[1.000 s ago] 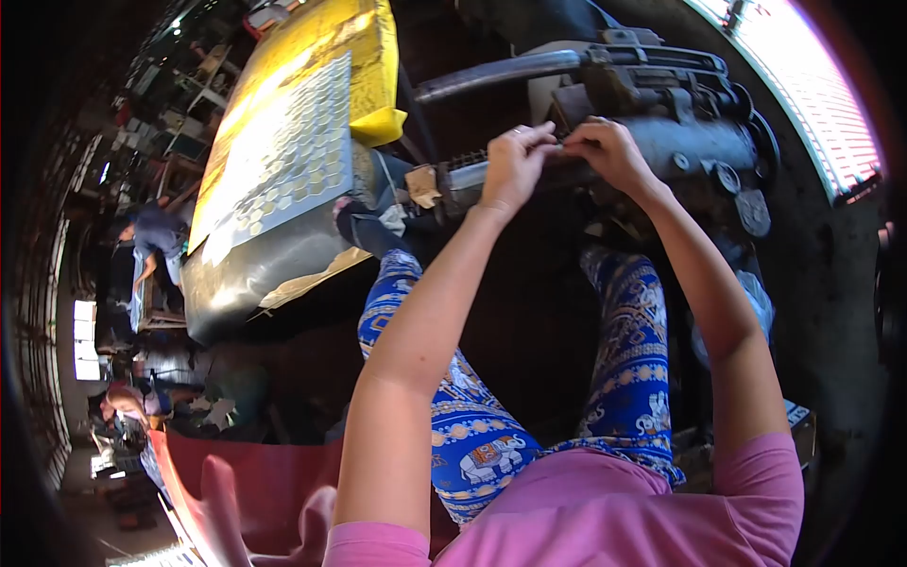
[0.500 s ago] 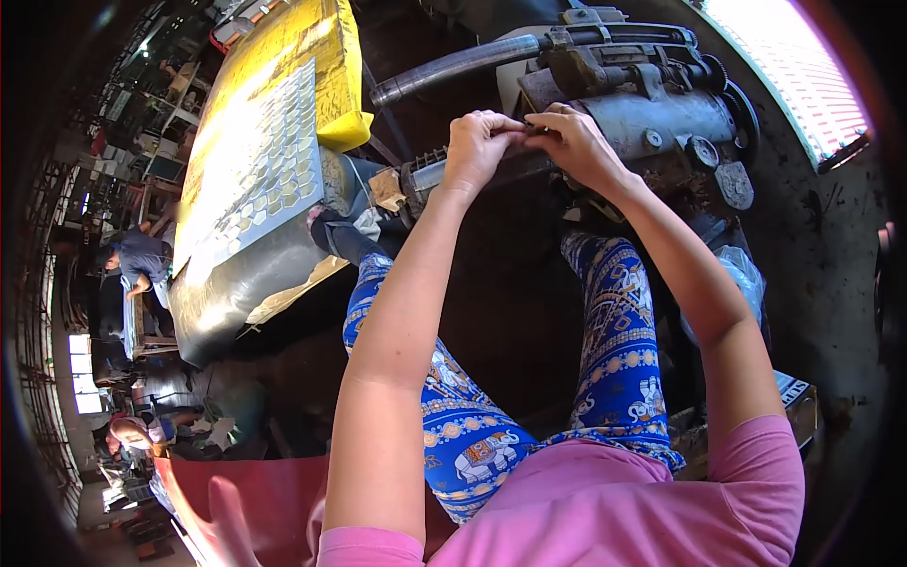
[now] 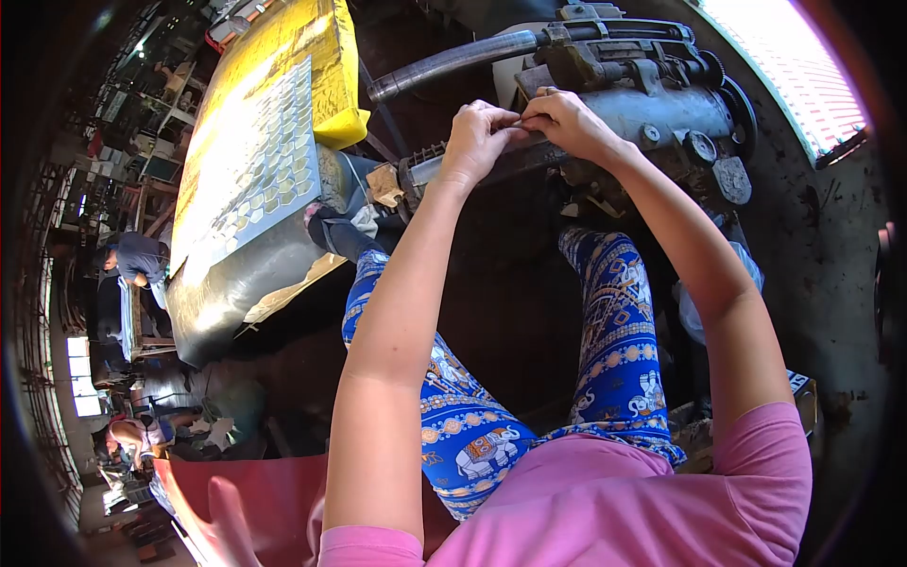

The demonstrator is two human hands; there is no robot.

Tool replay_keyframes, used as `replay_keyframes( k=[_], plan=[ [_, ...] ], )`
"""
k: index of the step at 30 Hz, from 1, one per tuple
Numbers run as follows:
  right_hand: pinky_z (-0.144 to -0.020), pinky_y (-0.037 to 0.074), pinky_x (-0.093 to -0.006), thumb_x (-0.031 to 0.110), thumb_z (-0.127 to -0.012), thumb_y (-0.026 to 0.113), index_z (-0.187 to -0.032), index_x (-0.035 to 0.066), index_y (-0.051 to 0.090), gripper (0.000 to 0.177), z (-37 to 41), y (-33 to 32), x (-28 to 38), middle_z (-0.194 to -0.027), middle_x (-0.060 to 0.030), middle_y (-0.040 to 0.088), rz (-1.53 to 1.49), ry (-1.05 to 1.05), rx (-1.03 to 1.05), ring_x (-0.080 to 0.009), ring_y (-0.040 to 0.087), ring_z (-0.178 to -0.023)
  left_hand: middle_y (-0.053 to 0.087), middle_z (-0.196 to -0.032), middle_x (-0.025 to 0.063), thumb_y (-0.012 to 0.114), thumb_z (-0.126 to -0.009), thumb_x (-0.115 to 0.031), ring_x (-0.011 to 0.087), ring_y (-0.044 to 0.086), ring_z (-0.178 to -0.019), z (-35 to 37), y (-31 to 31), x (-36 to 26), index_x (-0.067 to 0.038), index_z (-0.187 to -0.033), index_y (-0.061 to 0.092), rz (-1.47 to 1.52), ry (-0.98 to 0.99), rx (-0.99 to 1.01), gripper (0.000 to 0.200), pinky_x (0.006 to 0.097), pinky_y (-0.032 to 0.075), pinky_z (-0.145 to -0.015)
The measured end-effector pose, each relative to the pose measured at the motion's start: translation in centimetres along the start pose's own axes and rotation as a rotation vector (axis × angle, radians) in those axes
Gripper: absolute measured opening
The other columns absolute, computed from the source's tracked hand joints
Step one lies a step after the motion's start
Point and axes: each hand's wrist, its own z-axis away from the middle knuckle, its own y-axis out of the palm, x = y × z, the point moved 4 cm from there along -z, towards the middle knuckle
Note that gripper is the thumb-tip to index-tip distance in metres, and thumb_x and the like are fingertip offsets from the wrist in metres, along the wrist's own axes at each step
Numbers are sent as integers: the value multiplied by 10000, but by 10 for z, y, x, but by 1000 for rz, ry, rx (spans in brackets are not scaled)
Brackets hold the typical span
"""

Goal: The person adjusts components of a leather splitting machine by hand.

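My left hand [image 3: 477, 140] and my right hand [image 3: 572, 125] meet fingertip to fingertip in front of a worn metal machine [image 3: 661, 113]. Both pinch closed on something too small and dark to name. Under the fingers runs the machine's long narrow bar [image 3: 427, 174], with a coil spring beside it. Beyond the hands, a shiny metal roller [image 3: 453, 64] sticks out to the left from the machine's top. A crumpled brown piece [image 3: 385, 185] sits at the bar's left end.
A yellow-covered table [image 3: 338, 85] with a sheet of hexagon-like pieces [image 3: 279, 161] stands at left. A plastic bag [image 3: 693, 307] is by my right arm. Machine wheels [image 3: 699, 146] stand at right. Two people [image 3: 137, 260] work far left. Red material [image 3: 255, 501] lies lower left.
My fingertips have shifted slightly left and stay pinched together. The right hand has tilted a little and its fingers bunch closer. At far left, the lower person has leaned into fuller view.
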Motion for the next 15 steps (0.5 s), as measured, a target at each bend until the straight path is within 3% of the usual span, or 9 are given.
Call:
replay_keyframes(
  k=[3, 9, 15],
  plan=[
    [-742, 487, -447, -10, -754, 616, -825, -40, 619, 78, 1, 3, 9, -858, -221, 600, 85, -39, -37, -394, 609, -839, 667, -922, 89, 768, -733, -56, 191, 638, -866, -1, 6, 2, -48, -933, 730, 214, -82, 15, 204, 308, 506, -794],
    [-751, 484, -465, -40, -744, 580, -820, -43, 587, 76, 12, 7, 26, -840, -235, 579, 244, 8, -109, -421, 590, -836, 649, -864, 90, 775, -695, -37, 224, 617, -847, 1, 5, -7, -44, -882, 707, -78, 131, -62, 199, 334, 510, -753],
    [-714, 461, -432, -8, -829, 588, -860, -26, 608, 41, 29, -1, 40, -828, -175, 555, 144, -24, -207, -373, 565, -809, 651, -835, 82, 764, -683, -36, 233, 614, -840, 4, -4, -23, -38, -845, 688, -72, 279, -53, 179, 351, 508, -763]
  ],
)
